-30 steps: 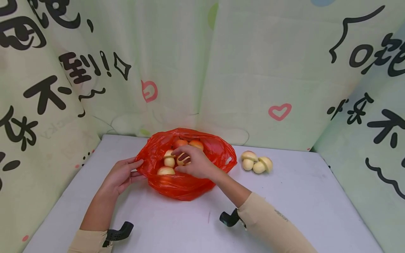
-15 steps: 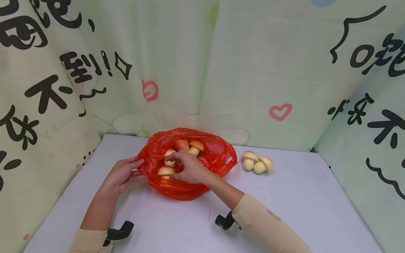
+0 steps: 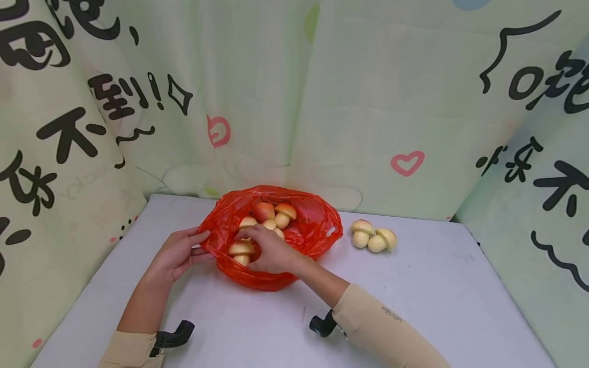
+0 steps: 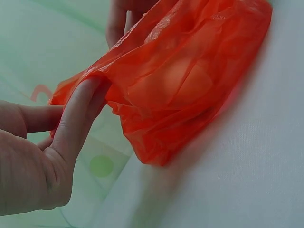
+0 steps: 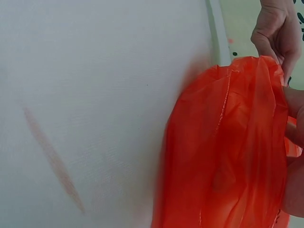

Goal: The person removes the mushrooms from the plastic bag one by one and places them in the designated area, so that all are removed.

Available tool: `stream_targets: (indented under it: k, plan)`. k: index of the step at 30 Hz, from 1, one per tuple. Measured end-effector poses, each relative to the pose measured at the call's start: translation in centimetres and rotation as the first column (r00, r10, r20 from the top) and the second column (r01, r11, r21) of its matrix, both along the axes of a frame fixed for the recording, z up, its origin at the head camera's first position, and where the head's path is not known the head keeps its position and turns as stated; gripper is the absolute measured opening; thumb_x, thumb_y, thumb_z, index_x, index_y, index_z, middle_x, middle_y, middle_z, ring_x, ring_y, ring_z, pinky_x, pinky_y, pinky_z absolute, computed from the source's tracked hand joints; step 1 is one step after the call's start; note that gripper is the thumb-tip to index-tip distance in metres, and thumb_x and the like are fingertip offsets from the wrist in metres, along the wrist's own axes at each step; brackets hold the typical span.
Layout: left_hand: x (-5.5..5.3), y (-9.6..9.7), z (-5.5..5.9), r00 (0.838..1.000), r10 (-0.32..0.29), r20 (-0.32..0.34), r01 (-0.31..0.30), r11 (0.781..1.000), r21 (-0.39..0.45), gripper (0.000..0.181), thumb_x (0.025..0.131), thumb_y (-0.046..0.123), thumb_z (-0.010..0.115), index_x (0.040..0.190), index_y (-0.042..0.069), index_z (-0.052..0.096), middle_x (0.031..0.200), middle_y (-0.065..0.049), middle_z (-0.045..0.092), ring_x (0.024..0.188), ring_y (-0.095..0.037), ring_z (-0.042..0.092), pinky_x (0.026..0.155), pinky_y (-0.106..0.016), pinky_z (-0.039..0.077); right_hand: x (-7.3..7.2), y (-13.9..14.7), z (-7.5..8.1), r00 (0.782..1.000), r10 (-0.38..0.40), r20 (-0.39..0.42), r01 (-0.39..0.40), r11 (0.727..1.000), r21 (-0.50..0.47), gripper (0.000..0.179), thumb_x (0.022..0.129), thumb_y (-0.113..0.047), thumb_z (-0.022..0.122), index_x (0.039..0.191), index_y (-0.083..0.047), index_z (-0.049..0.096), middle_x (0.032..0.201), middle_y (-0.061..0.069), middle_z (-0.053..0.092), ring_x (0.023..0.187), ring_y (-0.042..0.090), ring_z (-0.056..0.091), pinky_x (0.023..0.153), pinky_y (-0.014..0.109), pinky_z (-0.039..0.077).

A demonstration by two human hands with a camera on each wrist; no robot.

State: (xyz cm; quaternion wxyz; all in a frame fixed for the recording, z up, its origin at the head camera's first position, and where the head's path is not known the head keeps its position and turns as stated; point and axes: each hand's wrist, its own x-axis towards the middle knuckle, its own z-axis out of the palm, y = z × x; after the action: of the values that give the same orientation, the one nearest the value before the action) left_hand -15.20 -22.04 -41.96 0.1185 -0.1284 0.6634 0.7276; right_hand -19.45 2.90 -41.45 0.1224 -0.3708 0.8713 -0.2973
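Head: red bag, mouth upward, on white worktop, mushrooms inside; left grip pinching its rim; right grip within, fingers about the nearest mushroom, cannot tell whether pinched; mushroom pair just beside, right
Left wrist: bag rim caught between fingers
Right wrist: bag's side; right grip partly hidden
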Motion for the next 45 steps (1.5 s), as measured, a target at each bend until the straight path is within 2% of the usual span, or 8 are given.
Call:
stream_targets:
  k: [10, 17, 29, 37, 45]
  plan:
    - [-0.1, 0.0, -0.1, 1.0, -0.001, 0.009, 0.001, 1.0, -0.003, 0.06, 0.108, 0.028, 0.058, 0.158, 0.001, 0.038, 0.134, -0.014, 0.065, 0.095, -0.019, 0.079, 0.09, -0.038, 0.062, 0.0, -0.2, -0.7, 1.0, 0.0, 0.002, 0.0, 0.999, 0.034, 0.063, 0.085, -0.012, 0.084, 0.142, -0.018, 0.06, 0.144, 0.0, 0.057, 0.131, 0.017, 0.051, 0.098, 0.025, 0.055]
    - [-0.1, 0.1, 0.0, 1.0, 0.001, 0.022, 0.0, 1.0, -0.001, 0.06, 0.108, 0.028, 0.057, 0.159, 0.001, 0.037, 0.142, -0.02, 0.059, 0.094, -0.018, 0.079, 0.088, -0.036, 0.063, 0.2, -0.3, -0.9, 1.0, 0.0, -0.002, 0.0, 0.999, 0.046, 0.066, 0.084, -0.011, 0.084, 0.144, -0.017, 0.057, 0.147, 0.003, 0.054, 0.131, 0.019, 0.052, 0.101, 0.028, 0.055]
    - [0.0, 0.1, 0.0, 1.0, -0.004, 0.014, 0.004, 1.0, 0.003, 0.06, 0.108, 0.027, 0.058, 0.158, 0.0, 0.038, 0.138, -0.017, 0.062, 0.095, -0.02, 0.079, 0.089, -0.037, 0.063, 0.4, -0.7, -1.3, 0.996, 0.03, -0.086, -0.022, 0.995, 0.093, 0.072, 0.084, -0.013, 0.085, 0.148, -0.019, 0.052, 0.145, 0.004, 0.051, 0.129, 0.019, 0.051, 0.097, 0.024, 0.056]
    - [0.0, 0.0, -0.1, 1.0, -0.005, 0.018, 0.004, 1.0, 0.013, 0.06, 0.108, 0.027, 0.057, 0.158, 0.0, 0.038, 0.129, -0.01, 0.065, 0.093, -0.018, 0.079, 0.087, -0.035, 0.063, 0.5, -0.9, -1.6, 0.989, 0.039, -0.143, -0.023, 0.993, 0.112, 0.07, 0.083, -0.013, 0.086, 0.144, -0.019, 0.053, 0.142, 0.004, 0.053, 0.13, 0.019, 0.049, 0.102, 0.027, 0.055]
    - [0.0, 0.1, -0.1, 1.0, -0.004, 0.023, 0.003, 1.0, 0.007, 0.06, 0.108, 0.028, 0.058, 0.158, 0.001, 0.038, 0.138, -0.017, 0.061, 0.093, -0.018, 0.079, 0.086, -0.034, 0.064, 0.6, -0.9, -1.9, 0.985, 0.033, -0.17, -0.011, 0.992, 0.127, 0.07, 0.083, -0.013, 0.086, 0.143, -0.019, 0.05, 0.138, 0.003, 0.052, 0.127, 0.019, 0.05, 0.103, 0.028, 0.055]
